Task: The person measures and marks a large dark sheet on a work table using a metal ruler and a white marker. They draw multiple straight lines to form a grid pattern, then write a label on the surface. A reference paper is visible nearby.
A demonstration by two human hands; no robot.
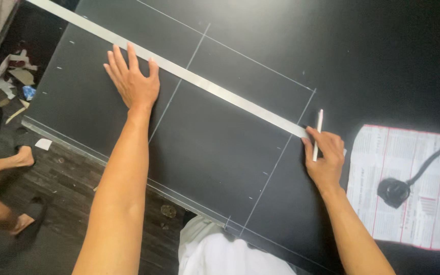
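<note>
A large black board (215,147) lies flat, marked with thin white lines. Across it runs a long metal straightedge (204,84), slanting from the upper left down to the right. My left hand (133,81) rests flat with its fingers spread, pressing on the straightedge and the board. My right hand (324,155) sits at the straightedge's right end and grips a white pencil (318,133), tip pointing down at the board.
A sheet of newspaper (418,168) lies on the right with a black plug and cable (395,191) on it. Another person's bare feet (21,158) are at the left on the dark wooden floor. Scraps and tape (11,81) litter the floor at upper left.
</note>
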